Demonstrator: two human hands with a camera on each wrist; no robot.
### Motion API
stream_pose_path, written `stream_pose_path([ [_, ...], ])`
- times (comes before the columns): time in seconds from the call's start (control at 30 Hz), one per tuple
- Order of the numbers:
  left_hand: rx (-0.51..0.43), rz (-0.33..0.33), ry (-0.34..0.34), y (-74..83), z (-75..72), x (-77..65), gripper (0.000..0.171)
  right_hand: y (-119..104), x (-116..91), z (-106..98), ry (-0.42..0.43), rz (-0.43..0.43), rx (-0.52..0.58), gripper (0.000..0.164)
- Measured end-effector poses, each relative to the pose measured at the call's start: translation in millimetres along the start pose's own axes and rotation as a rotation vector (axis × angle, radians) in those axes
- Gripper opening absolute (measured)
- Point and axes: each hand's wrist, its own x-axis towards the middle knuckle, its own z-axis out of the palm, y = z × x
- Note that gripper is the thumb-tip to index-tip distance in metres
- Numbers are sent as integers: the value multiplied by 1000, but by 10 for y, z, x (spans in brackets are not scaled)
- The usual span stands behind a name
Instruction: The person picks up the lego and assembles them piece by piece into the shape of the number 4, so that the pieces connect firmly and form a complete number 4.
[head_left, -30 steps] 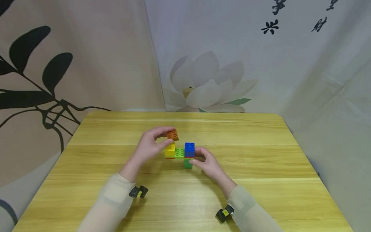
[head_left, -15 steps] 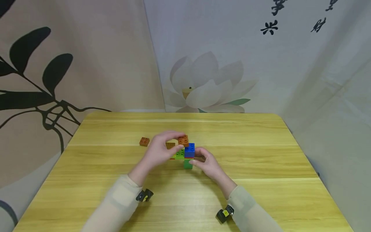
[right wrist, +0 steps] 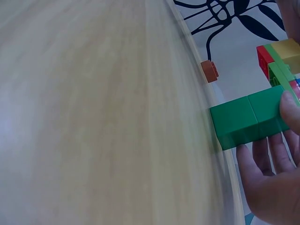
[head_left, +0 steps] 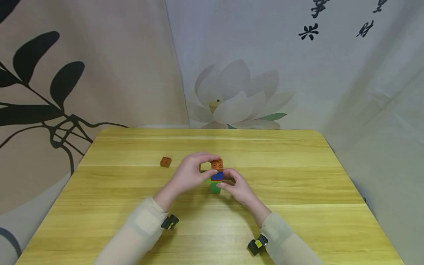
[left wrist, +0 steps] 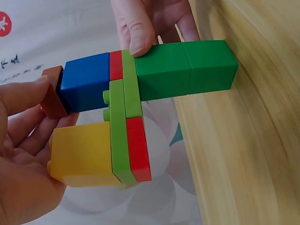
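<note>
My left hand (head_left: 190,172) pinches a brown-orange toy brick (head_left: 217,164) between thumb and fingertips. That brick sits against the top of a blue brick (left wrist: 86,82), looking slightly tilted in the left wrist view. Below the blue brick come a thin red piece (left wrist: 116,65), light green plates (left wrist: 119,136) and a column of two green bricks (left wrist: 187,68). A yellow brick (left wrist: 84,154) stands on the side arm, above another red piece (left wrist: 139,150). My right hand (head_left: 239,187) grips the upper part of the green column, thumb on one face, fingers behind.
A second brown-orange brick (head_left: 165,162) lies on the wooden table (head_left: 298,221) to the left of the hands. A printed fabric backdrop (head_left: 245,44) hangs behind the table's far edge.
My left hand has carried the brown-orange brick rightward, from above the yellow brick to the top of the blue one. The loose brick on the table has come into view. My right hand keeps its place.
</note>
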Motion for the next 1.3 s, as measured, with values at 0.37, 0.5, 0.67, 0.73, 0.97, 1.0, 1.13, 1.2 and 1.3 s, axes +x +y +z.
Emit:
stream_pose_path([
  [0.37, 4, -4, -56, -28, -20, 47, 33, 15, 3, -1, 3, -10, 11, 36],
  [0.5, 10, -14, -66, -26, -30, 59, 33, 3, 5, -2, -1, -7, 9, 36],
  [0.67, 12, -34, -73, -25, -34, 60, 33, -6, -3, -2, 2, -9, 2, 36],
  [0.73, 9, -36, -74, -30, -31, 60, 33, -5, -4, -2, 2, -9, 0, 36],
  [0.97, -5, -58, -81, -18, -38, 56, 32, 5, -9, 2, 3, -9, -13, 36],
  [1.0, -8, -65, -84, -16, -41, 56, 32, 6, -9, 2, 3, -8, -15, 36],
  [1.13, -18, -83, -93, -18, -52, 59, 32, 8, -3, 3, 7, 3, -17, 37],
  [1.2, -22, -88, -95, -24, -56, 60, 32, 11, -2, 2, 11, 7, -25, 37],
  [1.3, -33, -96, -97, -31, -59, 61, 33, 9, -4, -2, 11, 8, -30, 37],
])
